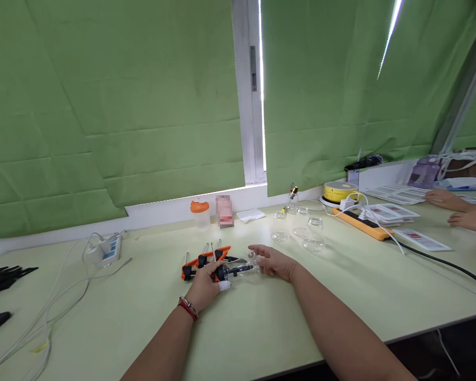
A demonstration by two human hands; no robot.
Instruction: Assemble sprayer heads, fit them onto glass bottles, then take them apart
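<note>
My left hand (205,286) is closed around a black-and-orange piece with a metal rod, its thumb side wrapped in a white bandage. A dark stem (238,271) points from that piece toward my right hand and overlaps a clear bottle (246,275) lying on its side. My right hand (275,262) is curled around the near-right end of this bottle, fingers bent at its rounded end. Beyond my left hand lie more black-and-orange pieces (202,260) with metal rods. How deep the stem sits in the bottle is hard to make out.
Several clear glass bottles (314,235) stand at the back right. A shaker cup with orange lid (200,207) stands by the wall. An orange power strip (360,225), yellow reel (340,191) and papers lie right, near another person's hands (470,211). White cables (69,296) cross the left.
</note>
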